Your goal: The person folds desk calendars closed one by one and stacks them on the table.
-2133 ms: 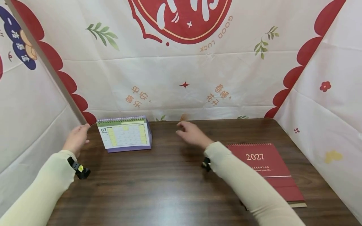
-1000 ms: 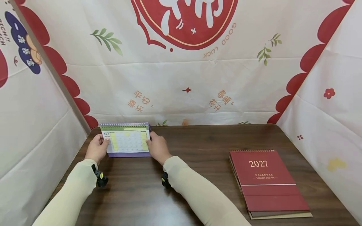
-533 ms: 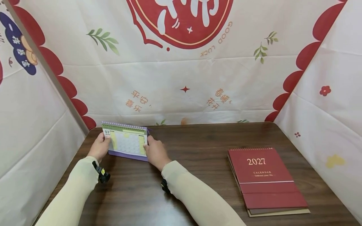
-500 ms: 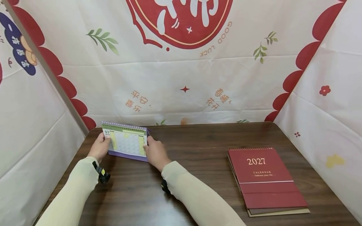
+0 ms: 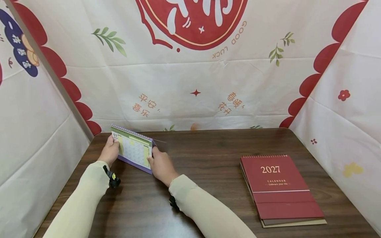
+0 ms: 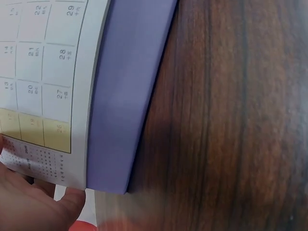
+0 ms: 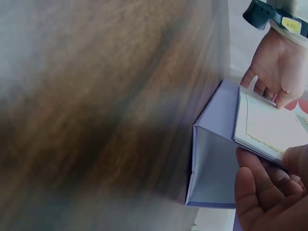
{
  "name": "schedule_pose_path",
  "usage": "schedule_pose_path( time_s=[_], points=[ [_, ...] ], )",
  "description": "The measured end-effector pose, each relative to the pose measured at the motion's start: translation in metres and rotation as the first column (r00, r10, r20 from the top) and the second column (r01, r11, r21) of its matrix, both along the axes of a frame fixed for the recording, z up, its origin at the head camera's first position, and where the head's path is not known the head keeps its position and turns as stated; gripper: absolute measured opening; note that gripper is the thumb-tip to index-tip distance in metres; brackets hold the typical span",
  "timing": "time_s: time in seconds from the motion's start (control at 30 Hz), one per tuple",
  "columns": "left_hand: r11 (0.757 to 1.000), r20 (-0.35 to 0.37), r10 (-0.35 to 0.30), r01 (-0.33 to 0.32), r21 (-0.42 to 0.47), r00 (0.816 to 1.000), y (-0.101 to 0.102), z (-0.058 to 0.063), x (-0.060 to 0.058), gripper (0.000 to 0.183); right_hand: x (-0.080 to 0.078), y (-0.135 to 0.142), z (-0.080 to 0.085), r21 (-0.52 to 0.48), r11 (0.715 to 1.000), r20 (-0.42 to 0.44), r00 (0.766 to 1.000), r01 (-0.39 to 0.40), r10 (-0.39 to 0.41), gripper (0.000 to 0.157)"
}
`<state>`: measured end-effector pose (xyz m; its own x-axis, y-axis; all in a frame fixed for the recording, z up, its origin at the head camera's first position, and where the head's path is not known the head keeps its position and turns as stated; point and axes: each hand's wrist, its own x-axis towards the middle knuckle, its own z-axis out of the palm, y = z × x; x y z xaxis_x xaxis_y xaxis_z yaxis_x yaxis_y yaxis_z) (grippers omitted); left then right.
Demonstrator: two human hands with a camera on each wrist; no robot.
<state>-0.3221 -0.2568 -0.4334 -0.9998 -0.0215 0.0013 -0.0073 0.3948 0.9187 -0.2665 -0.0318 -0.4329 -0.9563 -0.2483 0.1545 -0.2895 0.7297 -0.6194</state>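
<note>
A purple desk calendar point(image 5: 132, 150), its front page headed 07, stands angled at the back left, with its right end nearer to me. My left hand point(image 5: 110, 150) grips its left edge; in the left wrist view the fingers curl behind the page margin. My right hand point(image 5: 163, 167) pinches the right edge, thumb on the front page and fingers behind. The right wrist view shows the calendar's hollow purple base point(image 7: 216, 163) from the side, its bottom on or close over the table. Part of the calendar's back is hidden.
A red 2027 calendar point(image 5: 282, 188) lies on the right of the dark wooden table point(image 5: 208, 198). Printed white cloth point(image 5: 178, 76) walls in the back and both sides.
Both hands came in and took hold of the purple calendar's two ends. It has since turned, its right end swinging toward me and its left end away. The red calendar stays put.
</note>
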Motion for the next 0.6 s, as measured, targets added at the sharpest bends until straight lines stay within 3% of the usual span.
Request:
schedule_pose_path(
  time_s=[0.27,0.6],
  points=[
    [1.000,-0.041,-0.001,0.001,-0.013,0.999,0.005,0.000,-0.008,0.052,0.007,-0.003,-0.003,0.018,1.000,-0.038,0.999,0.010,-0.009,0.019],
    [0.998,-0.033,-0.024,0.022,-0.064,0.999,0.005,-0.005,-0.006,0.052,0.016,-0.006,-0.004,0.024,1.000,-0.091,0.996,-0.016,0.018,0.018]
  ],
)
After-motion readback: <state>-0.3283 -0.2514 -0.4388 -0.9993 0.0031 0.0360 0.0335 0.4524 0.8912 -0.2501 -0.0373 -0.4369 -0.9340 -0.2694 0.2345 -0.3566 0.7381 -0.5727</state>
